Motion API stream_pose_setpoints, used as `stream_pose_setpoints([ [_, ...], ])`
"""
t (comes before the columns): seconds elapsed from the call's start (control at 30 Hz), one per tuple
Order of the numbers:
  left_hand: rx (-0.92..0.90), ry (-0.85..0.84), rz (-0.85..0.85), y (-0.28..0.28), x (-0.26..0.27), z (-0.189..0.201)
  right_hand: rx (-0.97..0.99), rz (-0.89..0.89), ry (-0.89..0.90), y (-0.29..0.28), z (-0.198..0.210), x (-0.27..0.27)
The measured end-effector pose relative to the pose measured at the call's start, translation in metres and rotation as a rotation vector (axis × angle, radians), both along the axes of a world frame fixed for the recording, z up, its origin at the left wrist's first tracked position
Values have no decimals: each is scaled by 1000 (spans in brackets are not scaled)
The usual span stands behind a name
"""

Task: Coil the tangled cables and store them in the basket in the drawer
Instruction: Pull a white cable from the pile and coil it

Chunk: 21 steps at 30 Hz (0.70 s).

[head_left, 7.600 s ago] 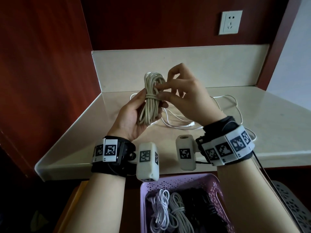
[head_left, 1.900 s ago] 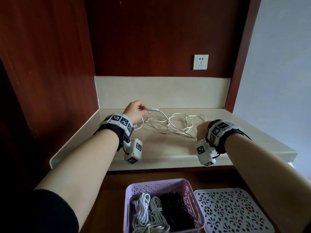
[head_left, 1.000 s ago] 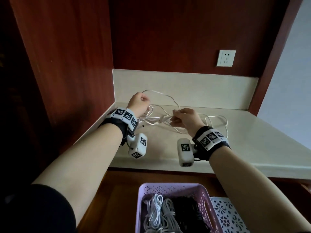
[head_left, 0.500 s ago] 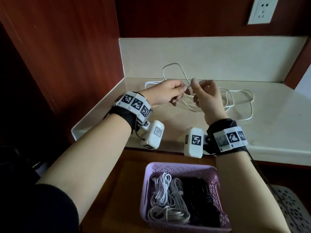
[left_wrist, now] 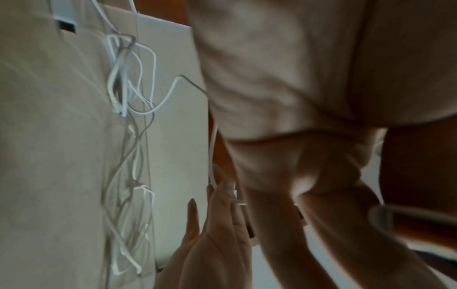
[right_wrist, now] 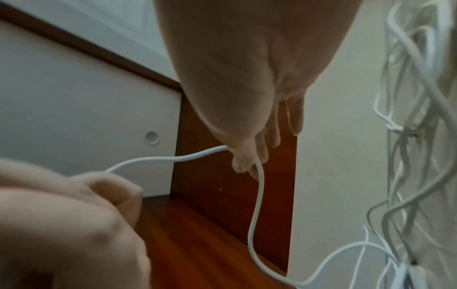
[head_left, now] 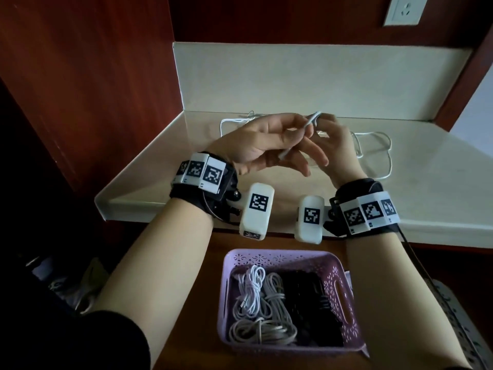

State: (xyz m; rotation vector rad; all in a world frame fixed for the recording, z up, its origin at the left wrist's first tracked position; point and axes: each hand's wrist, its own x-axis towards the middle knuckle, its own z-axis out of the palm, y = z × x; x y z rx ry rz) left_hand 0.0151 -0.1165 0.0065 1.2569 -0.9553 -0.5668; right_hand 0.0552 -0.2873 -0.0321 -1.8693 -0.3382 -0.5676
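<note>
A thin white cable point(head_left: 373, 145) lies in loose tangles on the cream counter point(head_left: 440, 182). My left hand point(head_left: 269, 140) is turned palm up above the counter and holds the cable's end part point(head_left: 296, 140) in its curled fingers point(right_wrist: 113, 187). My right hand point(head_left: 336, 140) pinches the same cable point(right_wrist: 257, 195) just beyond, at the fingertips point(right_wrist: 245, 162). A short span runs between both hands. Below, the purple basket point(head_left: 280, 256) sits in the open drawer with coiled white cables point(head_left: 253, 295) and black cables point(head_left: 306, 303) in it.
Dark red wooden panels point(head_left: 80, 76) close off the left and back. A cream backsplash point(head_left: 293, 76) rises behind the counter, with a wall socket point(head_left: 402, 9) above. A white perforated lid point(head_left: 458, 316) lies right of the basket.
My left hand has turned palm up and both hands have come closer to me, with the cable's end now lying across the left palm. The view has tilted down.
</note>
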Motion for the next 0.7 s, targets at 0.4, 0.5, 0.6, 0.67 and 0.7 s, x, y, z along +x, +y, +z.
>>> stream_pose_setpoints([
  [0.4,-830,591,77,16,31,-26,178,81,-66,24,26,-34],
  [0.5,-825,657,264,33,43,-23,-54,138,-12,28,19,-30],
  [0.6,-935,652,276,48,45,-15,-33,240,57,34,13,-26],
  [0.67,-955,626,259,54,41,-8,-27,306,174,41,10,-26],
  [0.7,-930,605,287,55,37,-5,-43,323,230,45,7,-26],
])
